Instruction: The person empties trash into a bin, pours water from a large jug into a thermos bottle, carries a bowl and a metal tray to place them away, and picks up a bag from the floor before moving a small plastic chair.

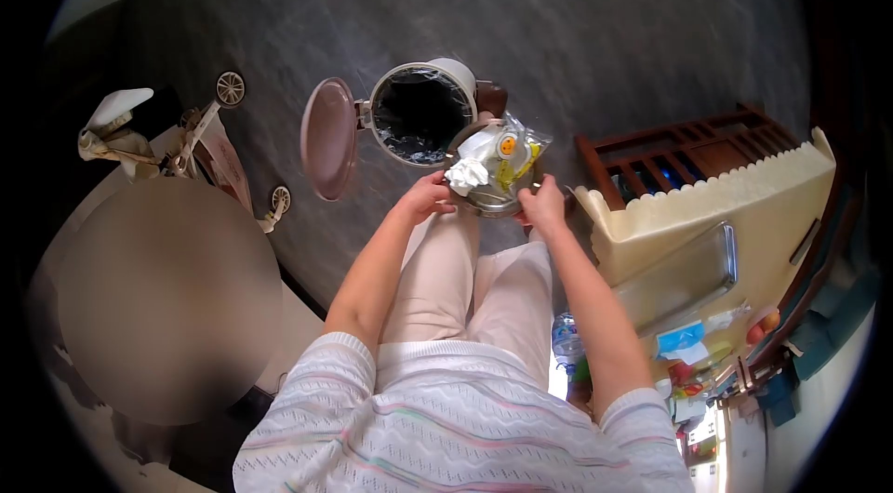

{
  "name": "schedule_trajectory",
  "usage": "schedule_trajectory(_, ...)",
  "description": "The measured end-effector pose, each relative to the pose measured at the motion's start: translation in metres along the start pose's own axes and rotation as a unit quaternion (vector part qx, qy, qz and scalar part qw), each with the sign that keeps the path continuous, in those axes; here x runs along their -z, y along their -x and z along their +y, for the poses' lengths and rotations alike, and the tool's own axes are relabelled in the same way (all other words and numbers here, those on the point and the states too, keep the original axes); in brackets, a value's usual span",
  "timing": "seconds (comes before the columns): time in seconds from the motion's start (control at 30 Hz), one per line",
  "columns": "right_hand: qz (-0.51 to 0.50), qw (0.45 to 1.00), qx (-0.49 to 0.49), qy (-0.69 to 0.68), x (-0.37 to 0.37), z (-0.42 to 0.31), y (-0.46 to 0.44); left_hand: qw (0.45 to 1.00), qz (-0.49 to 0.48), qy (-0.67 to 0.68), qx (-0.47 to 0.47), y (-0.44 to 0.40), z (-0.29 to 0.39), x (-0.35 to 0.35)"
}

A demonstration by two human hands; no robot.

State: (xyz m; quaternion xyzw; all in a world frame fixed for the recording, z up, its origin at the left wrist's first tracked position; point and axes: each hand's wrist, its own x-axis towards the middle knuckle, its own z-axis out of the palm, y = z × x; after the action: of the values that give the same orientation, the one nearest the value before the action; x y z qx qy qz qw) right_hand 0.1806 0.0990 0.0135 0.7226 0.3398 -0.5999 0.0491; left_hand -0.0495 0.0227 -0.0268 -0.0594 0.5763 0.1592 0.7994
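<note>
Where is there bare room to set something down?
Bare floor stretches beyond the bin and between its open lid and the spoked wheels. The tablecloth is bare between the metal tray and dark slim object. Crowded: around the blue packet, and the dish between left hand and right hand, holding crumpled tissue.

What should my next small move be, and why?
I'd probably ease the dish forward and left over the bin, then tip it. Your left hand and right hand both hold its rim, a crumpled tissue and wrapper lie on it, and the lid is open.
</note>
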Motion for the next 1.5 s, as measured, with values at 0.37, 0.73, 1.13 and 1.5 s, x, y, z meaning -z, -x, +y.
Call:
schedule_trajectory(0.37, -0.293, 0.945, -0.145, -0.008, -0.089, -0.041, -0.047, 0.941, 0.099, 0.319, -0.049, 0.008, -0.035, 0.084)
schedule_trajectory(0.73, -0.292, 0.919, -0.248, -0.091, -0.019, 0.052, -0.001, 0.875, 0.438, 0.192, -0.071, -0.027, 0.036, 0.074)
schedule_trajectory(1.13, -0.259, 0.918, -0.265, -0.139, 0.001, 0.061, 0.033, 0.870, 0.466, 0.045, -0.154, 0.034, 0.059, 0.039)
schedule_trajectory(1.5, -0.237, 0.927, -0.239, -0.166, 0.002, 0.071, 0.039, 0.866, 0.478, -0.012, -0.147, 0.049, 0.050, 0.045)
